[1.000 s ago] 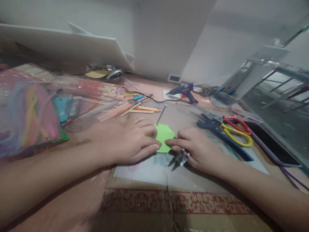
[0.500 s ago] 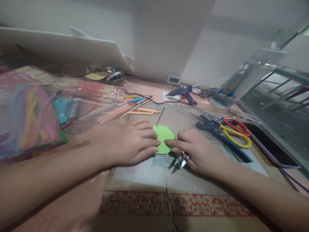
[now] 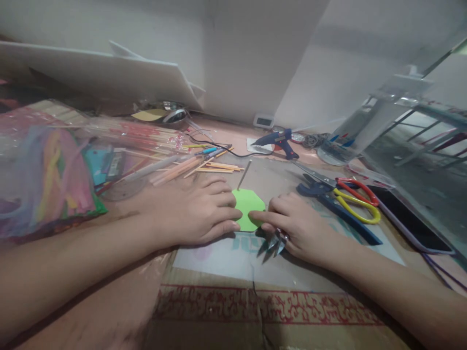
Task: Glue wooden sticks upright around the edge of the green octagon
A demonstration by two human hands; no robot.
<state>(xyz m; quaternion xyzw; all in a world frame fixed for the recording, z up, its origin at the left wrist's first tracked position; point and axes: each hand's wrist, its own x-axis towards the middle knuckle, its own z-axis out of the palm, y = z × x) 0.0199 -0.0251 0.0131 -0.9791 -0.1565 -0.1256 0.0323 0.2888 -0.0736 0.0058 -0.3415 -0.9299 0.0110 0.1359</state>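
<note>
A bright green piece of paper (image 3: 249,201) with cut corners lies in front of me. My left hand (image 3: 209,211) rests flat with its fingertips on the paper's left edge. My right hand (image 3: 292,221) touches the right side with its index fingertip while its other fingers curl around small metal snips (image 3: 274,243), whose pointed blades stick out toward me. Just behind the paper is a thin grey stick (image 3: 244,175). Beneath the hands is a white printed sheet (image 3: 215,260) on cardboard (image 3: 204,335) with a red pattern.
Scissors (image 3: 356,204), blue-handled pliers (image 3: 343,214) and a phone (image 3: 404,218) lie at right. A glue gun (image 3: 277,141) and clear bottle (image 3: 359,126) stand behind. Several sticks (image 3: 219,167) and a bag of colourful pipe cleaners (image 3: 54,180) lie at left.
Both hands keep nearly the same place on the green paper. The view shifts very slightly, and the snips tilt a little in my right hand.
</note>
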